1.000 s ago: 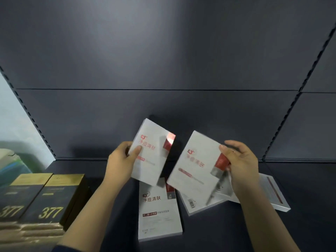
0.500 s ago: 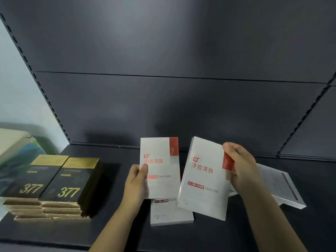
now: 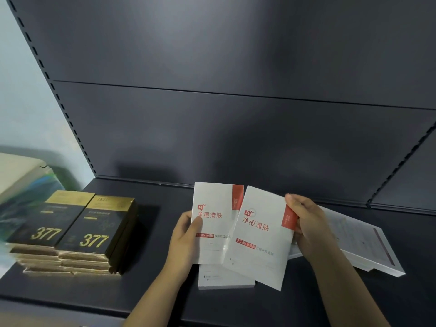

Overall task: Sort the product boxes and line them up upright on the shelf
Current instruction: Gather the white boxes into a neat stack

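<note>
My left hand (image 3: 184, 237) grips a flat white box with red print (image 3: 213, 223) by its left edge, held upright above the shelf. My right hand (image 3: 309, 223) grips a second white box of the same kind (image 3: 259, 239) at its red top-right corner; this box tilts slightly and overlaps the first one's right side. Under them a third white box (image 3: 224, 278) lies flat on the dark shelf (image 3: 155, 274). Behind my right hand, more white boxes (image 3: 361, 246) lie flat, face down.
Two stacks of black-and-gold boxes marked 377 (image 3: 77, 232) lie flat at the shelf's left end. Left of them are blurred pale and green packages (image 3: 21, 185). The dark back panel (image 3: 236, 128) rises behind the shelf.
Both hands brought their white boxes together, so that they now overlap and stand more upright. The camera view has shifted left.
</note>
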{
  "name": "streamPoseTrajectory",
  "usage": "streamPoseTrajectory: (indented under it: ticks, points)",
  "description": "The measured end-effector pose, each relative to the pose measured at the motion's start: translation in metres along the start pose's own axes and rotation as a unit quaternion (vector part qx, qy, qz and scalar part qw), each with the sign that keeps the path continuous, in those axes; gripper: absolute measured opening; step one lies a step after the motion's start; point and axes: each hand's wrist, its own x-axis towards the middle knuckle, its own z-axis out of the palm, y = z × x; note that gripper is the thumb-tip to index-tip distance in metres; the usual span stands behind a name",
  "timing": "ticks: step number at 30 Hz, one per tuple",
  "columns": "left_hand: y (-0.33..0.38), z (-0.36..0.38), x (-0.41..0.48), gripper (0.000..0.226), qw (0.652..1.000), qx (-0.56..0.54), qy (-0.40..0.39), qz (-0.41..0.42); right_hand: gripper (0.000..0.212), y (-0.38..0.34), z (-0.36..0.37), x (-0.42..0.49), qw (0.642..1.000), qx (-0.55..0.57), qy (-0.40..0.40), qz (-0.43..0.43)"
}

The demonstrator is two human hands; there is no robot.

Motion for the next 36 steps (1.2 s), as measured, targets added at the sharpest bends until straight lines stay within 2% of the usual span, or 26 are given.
streamPoseTrajectory:
  ticks: [4, 9, 12, 14, 15, 17, 20, 23, 26, 29, 32, 34, 36]
  points:
    - [0.002, 0.002, -0.005, 0.016, 0.999, 0.000, -0.050, 0.017, 0.028, 0.001, 0.011, -0.005, 0.999, 0.030, -0.012, 0.009]
    - [0.005, 0.004, -0.014, 0.046, 0.990, 0.055, -0.129, 0.007, 0.024, 0.007, 0.040, -0.016, 0.997, 0.062, -0.049, 0.010]
    - [0.004, -0.001, -0.015, 0.044, 0.996, 0.047, -0.074, 0.013, 0.016, 0.006, 0.048, -0.016, 0.992, 0.112, -0.065, 0.009]
    - [0.004, -0.010, -0.013, 0.040, 1.000, -0.024, -0.010, 0.008, 0.015, 0.004, 0.045, -0.011, 0.987, 0.146, -0.072, -0.003]
    - [0.005, -0.015, -0.011, 0.040, 0.997, -0.081, 0.007, -0.004, 0.016, 0.004, 0.042, -0.008, 0.988, 0.129, -0.080, -0.016]
    - [0.009, -0.026, -0.007, 0.043, 0.975, -0.215, -0.007, -0.045, 0.017, 0.008, 0.036, -0.003, 0.994, 0.019, -0.101, -0.047]
    - [0.019, -0.039, -0.004, 0.043, 0.932, -0.341, -0.043, -0.114, 0.021, 0.016, 0.036, -0.007, 0.965, -0.191, -0.161, -0.081]
    - [0.021, -0.042, -0.001, 0.040, 0.928, -0.348, -0.056, -0.122, 0.037, 0.028, 0.051, -0.018, 0.906, -0.349, -0.217, -0.098]
    - [0.019, -0.043, 0.001, 0.028, 0.956, -0.266, -0.019, -0.123, 0.063, 0.040, 0.073, -0.035, 0.876, -0.437, -0.176, -0.100]
    - [0.014, -0.041, 0.000, 0.025, 0.970, -0.204, 0.033, -0.125, 0.079, 0.053, 0.088, -0.048, 0.864, -0.476, -0.150, -0.068]
    - [0.005, -0.036, -0.005, 0.025, 0.963, -0.215, 0.074, -0.143, 0.081, 0.059, 0.089, -0.052, 0.893, -0.424, -0.144, -0.049]
    - [0.001, -0.032, -0.010, 0.024, 0.953, -0.248, 0.075, -0.159, 0.077, 0.058, 0.086, -0.054, 0.911, -0.391, -0.125, -0.051]
    - [-0.001, -0.027, -0.017, 0.024, 0.932, -0.311, 0.058, -0.179, 0.064, 0.056, 0.081, -0.054, 0.923, -0.366, -0.105, -0.058]
